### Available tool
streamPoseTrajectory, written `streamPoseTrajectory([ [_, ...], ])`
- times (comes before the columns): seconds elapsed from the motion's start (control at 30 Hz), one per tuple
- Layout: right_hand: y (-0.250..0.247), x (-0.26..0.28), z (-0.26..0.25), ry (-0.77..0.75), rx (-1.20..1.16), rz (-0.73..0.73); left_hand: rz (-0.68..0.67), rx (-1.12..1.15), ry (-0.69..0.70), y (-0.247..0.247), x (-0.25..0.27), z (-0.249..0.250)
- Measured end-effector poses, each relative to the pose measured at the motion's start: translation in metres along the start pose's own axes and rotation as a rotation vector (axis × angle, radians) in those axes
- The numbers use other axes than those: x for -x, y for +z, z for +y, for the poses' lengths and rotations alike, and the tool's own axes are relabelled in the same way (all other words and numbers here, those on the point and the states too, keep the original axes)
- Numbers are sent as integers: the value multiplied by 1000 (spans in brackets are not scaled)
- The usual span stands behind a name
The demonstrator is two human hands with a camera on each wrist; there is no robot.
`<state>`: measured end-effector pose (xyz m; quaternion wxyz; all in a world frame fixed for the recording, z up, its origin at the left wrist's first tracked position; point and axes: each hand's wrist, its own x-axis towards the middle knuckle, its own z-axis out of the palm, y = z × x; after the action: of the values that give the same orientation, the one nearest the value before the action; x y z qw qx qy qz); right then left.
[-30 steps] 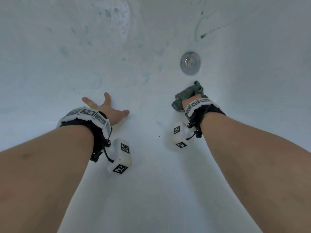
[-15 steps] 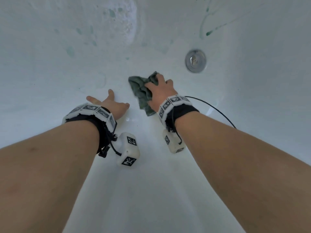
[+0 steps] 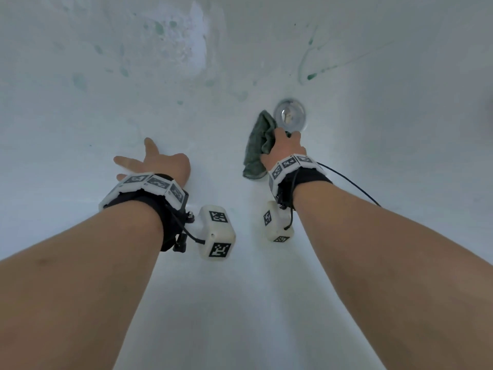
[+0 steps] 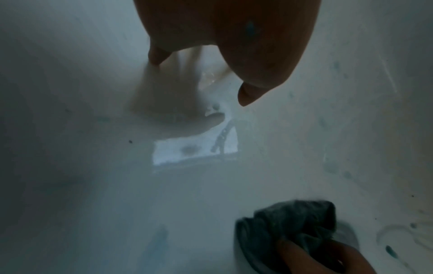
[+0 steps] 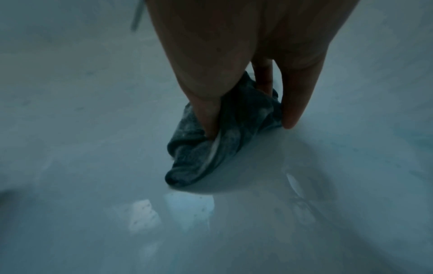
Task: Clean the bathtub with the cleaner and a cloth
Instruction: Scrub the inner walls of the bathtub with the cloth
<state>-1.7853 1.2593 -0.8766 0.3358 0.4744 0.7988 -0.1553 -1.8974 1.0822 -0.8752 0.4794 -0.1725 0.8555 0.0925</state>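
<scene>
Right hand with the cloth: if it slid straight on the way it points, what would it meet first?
Most likely the metal drain, just beyond the right hand and the green cloth it grips. Their gap is hard to judge from the head view.

The glossy white moulded bathtub point(image 3: 80, 161) carries teal-green spots and thin green streaks across its far wall. A crumpled dark grey-green terry cloth point(image 3: 257, 148) lies beside the shiny silver round drain point(image 3: 290, 114). White segmented wristbands point(image 3: 149, 184) bear black-and-white square marker patterns over black straps; a thin black cable point(image 3: 349, 182) trails right.
</scene>
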Motion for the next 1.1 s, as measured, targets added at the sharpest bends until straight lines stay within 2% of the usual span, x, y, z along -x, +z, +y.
streamPoseTrajectory([
  [0.1,-6,-1,0,-70,-15,-26,-10,51,1,8,5,15],
  [0.2,-21,-6,12,-44,-69,-6,-40,91,-5,9,16,31],
  [0.3,-54,-19,32,36,-70,195,-72,107,-20,5,26,39],
  [0.4,-97,-35,53,59,70,423,-119,74,-6,1,32,44],
  [0.47,-116,-51,57,85,182,479,-132,63,-2,0,30,43],
  [0.63,-120,-86,43,118,392,218,-158,6,4,-1,26,44],
  [0.7,-118,-97,34,69,452,110,-171,-8,-1,-3,26,44],
  [0.8,-111,-102,16,59,368,-49,-200,-30,3,-6,26,45],
  [0.87,-99,-98,-1,46,214,-34,-207,-36,5,-9,26,45],
  [1.0,-66,-71,-30,-162,92,2,-206,-9,8,-8,27,46],
  [1.03,-63,-67,-32,-178,100,7,-206,-8,8,-8,27,46],
  [1.1,-62,-71,-26,-98,125,-6,-213,-21,7,-9,25,45],
])
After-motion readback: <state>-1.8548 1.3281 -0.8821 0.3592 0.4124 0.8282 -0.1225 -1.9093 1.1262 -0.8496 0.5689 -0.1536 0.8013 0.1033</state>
